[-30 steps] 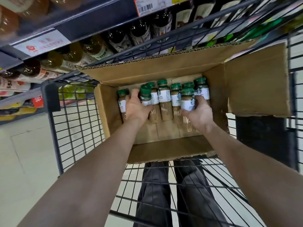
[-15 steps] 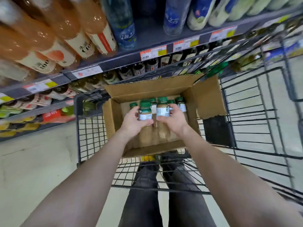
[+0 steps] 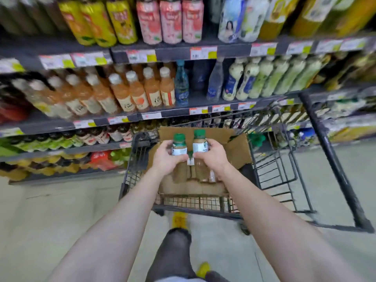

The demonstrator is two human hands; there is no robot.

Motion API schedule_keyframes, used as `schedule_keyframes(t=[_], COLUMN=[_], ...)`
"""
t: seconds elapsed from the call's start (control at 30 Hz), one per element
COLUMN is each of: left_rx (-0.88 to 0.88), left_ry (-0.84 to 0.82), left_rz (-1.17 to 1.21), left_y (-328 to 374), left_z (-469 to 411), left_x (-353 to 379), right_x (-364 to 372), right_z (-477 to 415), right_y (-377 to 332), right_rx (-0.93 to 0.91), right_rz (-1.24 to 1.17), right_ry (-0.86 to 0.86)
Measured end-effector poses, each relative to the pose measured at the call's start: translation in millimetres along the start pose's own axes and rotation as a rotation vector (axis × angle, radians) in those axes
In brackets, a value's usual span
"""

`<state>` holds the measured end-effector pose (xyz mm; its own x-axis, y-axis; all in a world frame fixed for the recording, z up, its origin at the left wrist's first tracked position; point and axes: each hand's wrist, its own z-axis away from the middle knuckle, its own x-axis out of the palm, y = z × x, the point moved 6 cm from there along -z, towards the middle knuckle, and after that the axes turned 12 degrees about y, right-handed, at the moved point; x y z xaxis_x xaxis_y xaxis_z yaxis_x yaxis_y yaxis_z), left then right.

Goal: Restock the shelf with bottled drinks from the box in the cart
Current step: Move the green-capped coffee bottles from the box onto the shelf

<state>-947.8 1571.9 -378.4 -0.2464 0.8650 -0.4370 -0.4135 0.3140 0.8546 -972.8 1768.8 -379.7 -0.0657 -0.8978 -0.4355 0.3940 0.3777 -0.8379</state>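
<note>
Left bottle [image 3: 179, 145]: green cap, upright, gripped by the curled fingers of the left hand [image 3: 165, 158]; the cap stands above the fingertips.
Right bottle [image 3: 200, 141]: same kind, upright, held in the curled fingers of the right hand [image 3: 213, 157], just beside the left bottle.
Box [image 3: 236, 147]: open cardboard, beneath and behind both hands.
Cart [image 3: 274, 169]: black wire, around the box.
Shelf [image 3: 173, 114]: beyond the fingertips, stocked with rows of drinks.

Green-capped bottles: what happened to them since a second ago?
The left hand lifted the left coffee bottle and the right hand the right coffee bottle up out of the cardboard box; both are held above it. The box stayed in the cart, other bottles inside.
</note>
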Motion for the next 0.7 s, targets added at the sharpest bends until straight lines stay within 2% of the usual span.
schedule_keyframes(t=[0.23, 0.43, 0.7], left_rx=[0.122, 0.235, 0.267], left_ry=[0.194, 0.388, 0.578], left_rz=[0.046, 0.075, 0.147], left_y=[43, 79, 97], left_z=[82, 121, 138], left_x=[-92, -192, -327], right_x=[-1, 32, 93], right_z=[71, 130, 208], right_y=[-72, -154, -270], right_rx=[-0.126, -0.288, -0.513], right_rz=[-0.093, -0.142, -0.201], right_ry=[-0.040, -0.124, -0.237])
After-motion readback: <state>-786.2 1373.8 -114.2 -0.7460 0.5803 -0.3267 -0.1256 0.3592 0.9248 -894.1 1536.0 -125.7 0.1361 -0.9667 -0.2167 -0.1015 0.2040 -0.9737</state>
